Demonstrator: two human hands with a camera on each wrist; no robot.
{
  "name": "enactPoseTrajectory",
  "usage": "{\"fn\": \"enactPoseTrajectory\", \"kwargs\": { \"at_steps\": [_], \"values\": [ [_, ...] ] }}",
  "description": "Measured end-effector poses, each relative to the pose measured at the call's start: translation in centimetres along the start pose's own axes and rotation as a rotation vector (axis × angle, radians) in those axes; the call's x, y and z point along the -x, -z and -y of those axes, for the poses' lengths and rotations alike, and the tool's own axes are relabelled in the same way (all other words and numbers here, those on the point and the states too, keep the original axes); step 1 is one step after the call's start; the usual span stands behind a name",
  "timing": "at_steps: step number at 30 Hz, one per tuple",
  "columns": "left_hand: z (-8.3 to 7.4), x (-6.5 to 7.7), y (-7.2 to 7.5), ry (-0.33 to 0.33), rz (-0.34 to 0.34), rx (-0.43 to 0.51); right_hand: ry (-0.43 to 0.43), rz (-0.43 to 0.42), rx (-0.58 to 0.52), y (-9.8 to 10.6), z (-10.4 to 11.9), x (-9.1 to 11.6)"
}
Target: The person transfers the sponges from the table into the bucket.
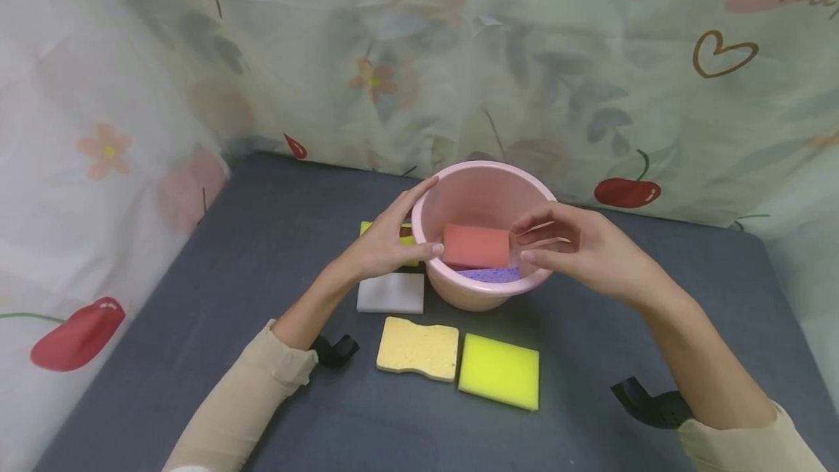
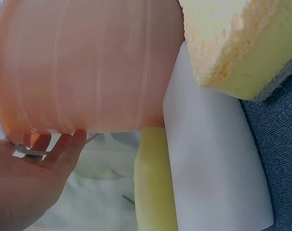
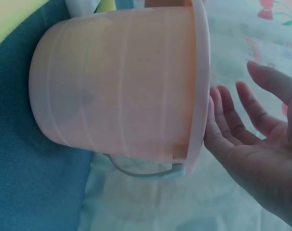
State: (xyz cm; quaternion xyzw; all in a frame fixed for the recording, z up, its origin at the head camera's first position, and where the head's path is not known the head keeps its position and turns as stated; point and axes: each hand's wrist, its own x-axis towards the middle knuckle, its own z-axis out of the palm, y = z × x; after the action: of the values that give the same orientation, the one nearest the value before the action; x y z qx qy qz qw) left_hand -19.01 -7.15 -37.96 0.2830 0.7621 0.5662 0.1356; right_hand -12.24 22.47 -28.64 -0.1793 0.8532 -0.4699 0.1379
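Observation:
A pink bucket (image 1: 485,173) stands upright near the back of the table, its grey handle (image 3: 151,174) hanging at the side. My left hand (image 1: 383,242) holds it by the left rim, thumb over the edge and fingers against the outer wall (image 2: 83,67). Inside lie a red sponge (image 1: 476,245) and, partly hidden by the front rim, a purple sponge (image 1: 494,275). Over the right rim is my right hand (image 1: 583,246), its fingers loosely bent with nothing between them. In the right wrist view its fingers (image 3: 228,110) are at the bucket's mouth.
A white sponge block (image 1: 391,293) and a partly hidden yellow sponge (image 1: 411,240) lie left of the bucket. In front are a pale-yellow notched sponge (image 1: 418,348) and a bright yellow sponge (image 1: 499,371). A patterned curtain (image 1: 314,79) hangs behind the dark table (image 1: 262,195).

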Motion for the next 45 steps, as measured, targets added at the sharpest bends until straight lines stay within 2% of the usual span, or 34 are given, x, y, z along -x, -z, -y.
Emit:
{"fn": "enactPoseTrajectory", "kwargs": {
  "at_steps": [9, 17, 27, 38, 45],
  "values": [
    [0.1, -0.2, -0.1, -0.007, -0.003, -0.002, -0.023, -0.042, -0.009, 0.0, -0.1, 2.0],
    [0.0, -0.3, -0.2, 0.0, 0.0, -0.001, 0.005, -0.043, -0.095, -0.3, -0.9, 4.1],
    [-0.3, -0.3, -0.3, 0.013, -0.005, 0.007, 0.057, -0.032, -0.1, -1.7, -2.2, 6.4],
    [-0.3, -0.4, -0.2, 0.012, -0.001, 0.003, 0.105, -0.009, -0.091, -3.6, -3.6, 7.7],
    [0.0, -0.6, -0.3, 0.023, 0.007, 0.023, 0.088, -0.027, -0.119, -5.5, -5.4, 8.2]
  ]
}}
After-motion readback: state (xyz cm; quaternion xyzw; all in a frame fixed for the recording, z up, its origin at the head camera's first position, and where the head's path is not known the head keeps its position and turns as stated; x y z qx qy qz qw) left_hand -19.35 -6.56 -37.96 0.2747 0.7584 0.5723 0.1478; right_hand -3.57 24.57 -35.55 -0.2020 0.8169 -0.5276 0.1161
